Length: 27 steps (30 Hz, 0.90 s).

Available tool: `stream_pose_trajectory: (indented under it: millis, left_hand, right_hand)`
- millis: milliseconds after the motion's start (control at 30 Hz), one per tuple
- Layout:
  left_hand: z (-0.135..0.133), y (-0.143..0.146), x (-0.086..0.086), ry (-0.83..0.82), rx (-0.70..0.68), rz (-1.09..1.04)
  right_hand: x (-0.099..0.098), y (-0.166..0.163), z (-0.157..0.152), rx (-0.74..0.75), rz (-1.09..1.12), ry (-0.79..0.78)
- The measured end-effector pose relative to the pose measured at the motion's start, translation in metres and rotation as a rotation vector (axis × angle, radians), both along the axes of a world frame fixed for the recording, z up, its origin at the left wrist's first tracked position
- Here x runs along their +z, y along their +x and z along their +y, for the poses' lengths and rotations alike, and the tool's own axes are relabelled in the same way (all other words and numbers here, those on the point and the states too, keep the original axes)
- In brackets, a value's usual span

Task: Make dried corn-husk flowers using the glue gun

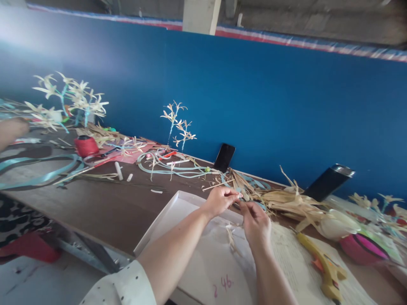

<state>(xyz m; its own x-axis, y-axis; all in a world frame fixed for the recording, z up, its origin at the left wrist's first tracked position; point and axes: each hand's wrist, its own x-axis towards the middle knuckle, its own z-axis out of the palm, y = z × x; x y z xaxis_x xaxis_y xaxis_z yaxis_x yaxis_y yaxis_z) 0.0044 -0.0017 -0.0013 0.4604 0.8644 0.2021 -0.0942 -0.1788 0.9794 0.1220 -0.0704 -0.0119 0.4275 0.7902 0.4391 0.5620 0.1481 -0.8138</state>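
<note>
My left hand (219,200) and my right hand (256,220) meet above the far edge of a white tray (171,212), fingers pinched together around a small pale piece that I cannot make out. Thin dried straw strips (231,238) hang below my fingers and lie on the tray. A heap of dried leaves (286,202) lies just beyond my right hand.
A yellow glue gun (324,264) lies at the right on printed paper. A black phone (224,157) leans on the blue wall, a black flask (327,182) lies tilted. Red thread spool (85,146), pale blue ribbon (38,169), straw flower sprigs (178,123), another person's hand (11,129) at left.
</note>
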Motion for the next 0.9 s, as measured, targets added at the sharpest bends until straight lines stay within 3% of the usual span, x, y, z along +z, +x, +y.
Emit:
stream_pose_trajectory:
  millis: [333,567,900]
  left_hand:
    - [-0.001,-0.002,0.001,-0.014,-0.071,-0.033]
    - [-0.001,-0.002,0.000,0.004,-0.024,-0.011]
    - [-0.011,0.000,-0.001,0.508,0.303,0.229]
  right_hand:
    - [0.000,0.000,0.000,-0.008,0.037,0.016]
    - [-0.002,-0.001,0.000,0.013,0.018,-0.006]
    - [-0.003,0.001,0.000,0.025,-0.058,-0.017]
